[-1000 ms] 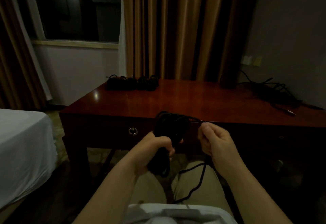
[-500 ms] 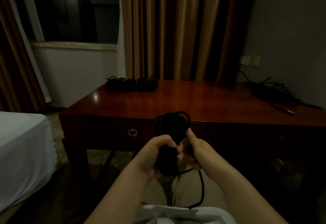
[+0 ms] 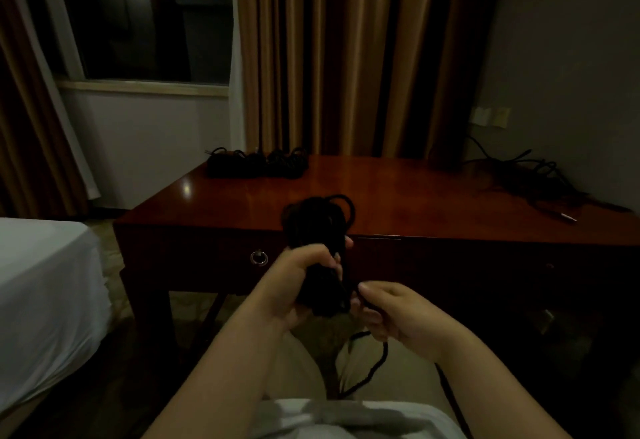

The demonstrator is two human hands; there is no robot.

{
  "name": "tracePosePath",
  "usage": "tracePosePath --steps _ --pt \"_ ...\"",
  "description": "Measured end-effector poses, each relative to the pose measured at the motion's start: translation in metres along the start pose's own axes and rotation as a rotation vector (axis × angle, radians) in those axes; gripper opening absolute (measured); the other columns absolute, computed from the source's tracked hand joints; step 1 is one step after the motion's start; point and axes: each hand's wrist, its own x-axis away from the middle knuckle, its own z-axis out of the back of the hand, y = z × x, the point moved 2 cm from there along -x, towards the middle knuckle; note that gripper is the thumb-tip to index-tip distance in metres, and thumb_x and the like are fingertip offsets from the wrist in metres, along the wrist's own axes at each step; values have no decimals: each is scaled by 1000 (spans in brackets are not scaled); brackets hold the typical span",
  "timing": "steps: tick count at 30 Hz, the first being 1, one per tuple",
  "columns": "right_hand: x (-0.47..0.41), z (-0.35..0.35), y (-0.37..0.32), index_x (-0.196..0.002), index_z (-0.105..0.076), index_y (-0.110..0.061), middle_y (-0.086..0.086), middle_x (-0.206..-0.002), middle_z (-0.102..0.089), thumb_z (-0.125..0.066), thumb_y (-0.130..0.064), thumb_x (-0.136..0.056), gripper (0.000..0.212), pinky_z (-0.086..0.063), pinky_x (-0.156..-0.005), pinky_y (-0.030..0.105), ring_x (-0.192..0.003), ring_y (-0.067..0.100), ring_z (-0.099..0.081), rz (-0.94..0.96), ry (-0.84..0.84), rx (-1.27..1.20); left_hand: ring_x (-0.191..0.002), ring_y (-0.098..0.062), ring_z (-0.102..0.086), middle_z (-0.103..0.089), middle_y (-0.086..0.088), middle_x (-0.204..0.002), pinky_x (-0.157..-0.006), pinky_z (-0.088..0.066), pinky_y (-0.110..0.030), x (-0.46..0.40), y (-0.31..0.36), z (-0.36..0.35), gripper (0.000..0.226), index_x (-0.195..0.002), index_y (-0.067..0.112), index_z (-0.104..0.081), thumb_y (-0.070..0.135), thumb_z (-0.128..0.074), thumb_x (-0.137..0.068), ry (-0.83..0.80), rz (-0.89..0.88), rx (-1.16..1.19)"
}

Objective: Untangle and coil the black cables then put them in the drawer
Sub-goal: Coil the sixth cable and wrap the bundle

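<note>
My left hand (image 3: 298, 286) grips a thick coil of black cable (image 3: 318, 227) upright, in front of the dark wooden desk (image 3: 398, 203). Beside the coil's lower end, my right hand (image 3: 398, 314) pinches the loose tail of the same cable (image 3: 374, 366), which hangs down over my lap. A row of coiled black cables (image 3: 258, 162) lies at the desk's back left. A tangled heap of black cables (image 3: 530, 179) lies at the back right. The desk's drawer (image 3: 207, 258), with a ring pull (image 3: 259, 258), is closed.
A bed with a white sheet (image 3: 41, 296) stands on the left. Brown curtains (image 3: 346, 58) and a dark window (image 3: 145, 16) are behind the desk. Wall sockets (image 3: 490, 116) sit at the right above the tangle.
My right hand has dropped from the top of the coil to its lower end, bringing the loose tail down around the bundle. My left hand keeps gripping the coil.
</note>
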Motion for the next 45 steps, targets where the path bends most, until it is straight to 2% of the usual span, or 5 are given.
tracePosePath --steps 7,14,25,34,45 --pt "-11 -28 17 -68 -53 -15 -2 -57 -44 -32 -56 -85 49 -40 -62 23 -52 7 -47 66 150 288 -70 -15 -59 -56 -3 -73 -70 -50 -28 -18 29 -12 24 -77 8 -54 -5 -38 -89 274 -289 475" --pt "19 -16 -49 -94 -58 -27 -14 -80 -56 -50 -38 -93 14 -40 -63 14 -70 -3 -52 78 117 652 -50 -11 -44 -46 2 -58 -51 -34 -25 -17 34 29 30 -64 21 -43 -1 -57 -79 766 -652 -678" --pt "22 -13 -79 -68 -59 -20 -11 -45 -41 -49 -27 -95 30 -29 -49 21 -43 4 -35 305 313 536 -58 -10 -52 -55 5 -67 -54 -37 -22 -9 -2 6 65 -80 20 -62 78 -39 -62 211 -103 -762" --pt "14 8 -70 -75 -59 -12 -5 -51 -45 -55 -30 -87 23 -38 -51 21 -46 8 -41 195 211 252 -48 -9 -42 -43 2 -59 -53 -33 -27 -8 -1 10 29 -62 13 -41 0 -64 -73 131 -15 -671" --pt "18 5 -56 -67 -54 -16 -9 -48 -34 -41 -27 -96 34 -22 -44 18 -43 6 -28 418 382 203 -53 -17 -43 -41 -3 -61 -59 -36 -31 -2 8 25 26 -66 11 -44 -8 -54 -81 161 -18 -433"
